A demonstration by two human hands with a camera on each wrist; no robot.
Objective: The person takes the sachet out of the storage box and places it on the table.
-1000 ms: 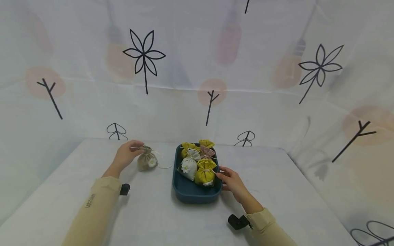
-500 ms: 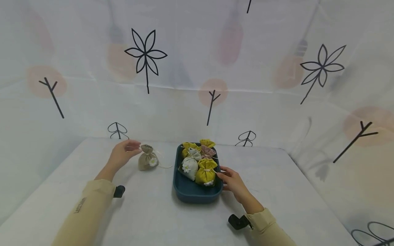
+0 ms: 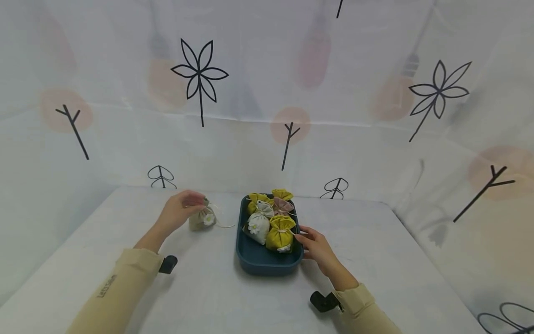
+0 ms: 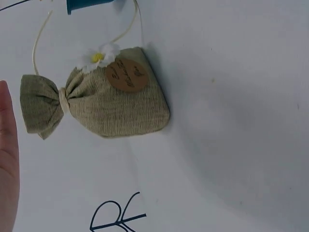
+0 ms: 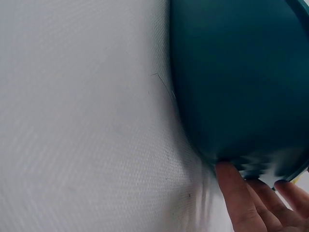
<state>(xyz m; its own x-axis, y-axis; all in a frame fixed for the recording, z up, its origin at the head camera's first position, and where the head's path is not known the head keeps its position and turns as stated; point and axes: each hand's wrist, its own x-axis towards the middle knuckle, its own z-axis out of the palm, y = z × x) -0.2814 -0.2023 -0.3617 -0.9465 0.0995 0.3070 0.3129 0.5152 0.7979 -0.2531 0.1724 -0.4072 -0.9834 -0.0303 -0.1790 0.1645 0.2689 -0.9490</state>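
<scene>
A grey-beige linen drawstring sachet with a white flower stands on the table at the left. In the left wrist view the sachet shows a tied neck and a round brown tag. My left hand reaches to its top and overlaps the neck in the head view; at the left wrist a straight finger shows just beside the gathered top, with a gap between. My right hand rests its fingers against the right side of a dark blue tray; the fingertips touch its outer wall.
Inside the tray lie several sachets: yellow ones, a white one with a flower, and a pink one. A thin white cord trails from the linen sachet. A printed white cloth hangs behind the table.
My left hand drew back left from the linen sachet's neck, then came right again over its top. The sachet stays standing. My right hand has stayed at the tray.
</scene>
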